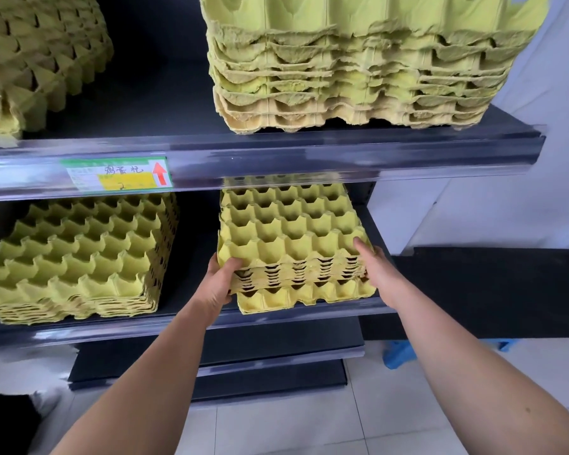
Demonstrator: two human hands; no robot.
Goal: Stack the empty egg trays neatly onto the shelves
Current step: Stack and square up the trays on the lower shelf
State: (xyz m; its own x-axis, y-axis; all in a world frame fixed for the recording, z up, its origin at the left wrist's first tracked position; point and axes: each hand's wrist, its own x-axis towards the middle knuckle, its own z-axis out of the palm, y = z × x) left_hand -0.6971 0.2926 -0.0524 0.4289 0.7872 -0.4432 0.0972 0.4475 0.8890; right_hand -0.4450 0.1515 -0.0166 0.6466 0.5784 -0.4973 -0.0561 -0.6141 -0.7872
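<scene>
While a bundle of egg trays [289,231] is clasped by left hand [219,280] and right hand [375,267], squaring at the middle shelf [276,318] front-right corner is needed.

Bright, even light falls from above and in front. The shelf edge [276,159] carries streaky glare, its back recess sits in deep shadow, and wide-angle distortion bends lines toward the frame's soft corners.

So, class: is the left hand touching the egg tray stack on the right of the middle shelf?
Touching. The head view shows the left hand gripping the stack's front left corner.
</scene>
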